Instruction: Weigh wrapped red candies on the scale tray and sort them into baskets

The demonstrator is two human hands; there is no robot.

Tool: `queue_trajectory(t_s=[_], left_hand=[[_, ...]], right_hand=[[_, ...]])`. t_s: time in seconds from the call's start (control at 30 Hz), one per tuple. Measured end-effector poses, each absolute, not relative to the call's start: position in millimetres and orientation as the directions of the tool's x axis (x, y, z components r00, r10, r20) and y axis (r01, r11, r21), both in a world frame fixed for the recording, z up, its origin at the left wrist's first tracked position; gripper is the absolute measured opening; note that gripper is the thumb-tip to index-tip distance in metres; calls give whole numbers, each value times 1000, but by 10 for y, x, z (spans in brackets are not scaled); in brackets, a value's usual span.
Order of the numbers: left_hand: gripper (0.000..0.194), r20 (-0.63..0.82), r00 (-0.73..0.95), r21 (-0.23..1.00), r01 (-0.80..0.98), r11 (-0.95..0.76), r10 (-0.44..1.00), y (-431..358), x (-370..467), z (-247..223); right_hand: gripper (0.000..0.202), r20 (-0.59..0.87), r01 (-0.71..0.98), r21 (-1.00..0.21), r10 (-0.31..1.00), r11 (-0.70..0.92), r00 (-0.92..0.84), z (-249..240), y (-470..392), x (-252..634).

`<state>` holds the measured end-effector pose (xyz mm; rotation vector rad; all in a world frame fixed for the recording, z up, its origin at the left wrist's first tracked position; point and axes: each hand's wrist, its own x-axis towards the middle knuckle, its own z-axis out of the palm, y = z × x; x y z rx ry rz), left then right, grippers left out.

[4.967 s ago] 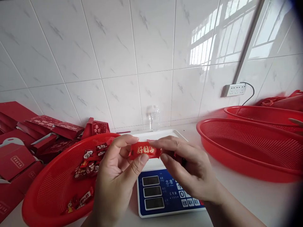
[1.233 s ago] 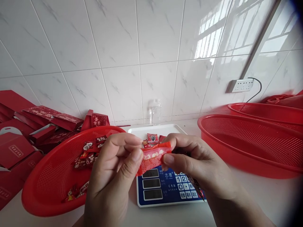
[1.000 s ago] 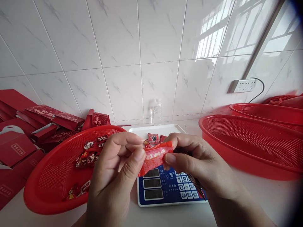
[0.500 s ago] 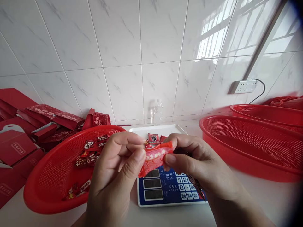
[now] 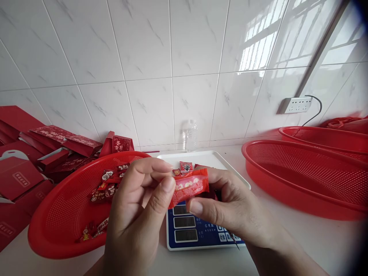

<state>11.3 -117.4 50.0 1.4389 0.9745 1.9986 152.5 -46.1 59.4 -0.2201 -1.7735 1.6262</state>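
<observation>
A red wrapped candy (image 5: 189,185) with pale pieces showing through its wrapper is pinched at its left end by my left hand (image 5: 140,207). My right hand (image 5: 232,203) is closed around its right side, with the thumb below the candy and dark wrappers partly visible under the palm. Behind them, a red packet (image 5: 186,167) and other small candies rest on the white tray of a scale (image 5: 186,247). To the left, a red perforated basket (image 5: 54,218) holds several wrapped candies (image 5: 110,191).
Red boxes (image 5: 24,178) are piled at the far left. A clear bottle (image 5: 191,136) stands by the tiled wall. On the right are two red perforated baskets (image 5: 287,184), below a power strip (image 5: 296,105) with a black cable.
My right thumb has moved left and down, off the candy's front. The candy has shifted slightly left and up, and my right hand covers more of the scale's keys.
</observation>
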Motion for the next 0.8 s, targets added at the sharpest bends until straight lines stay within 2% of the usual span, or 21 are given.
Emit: queue_trajectory(t_s=[0.17,0.37,0.8], left_hand=[[11,599,-326,778,20,-628,731,-1178,129,501],[13,598,-324,779,19,-627,733,-1182,137,511],[15,566,-295,795,-54,-604,770,-1182,153,513]], right_hand=[[26,434,-414,-895,538,166,-722,572,-495,1457],[40,397,-362,-915,557,177,-730,545,-516,1418],[44,378,-356,-922,545,151,-748,553,-538,1422]])
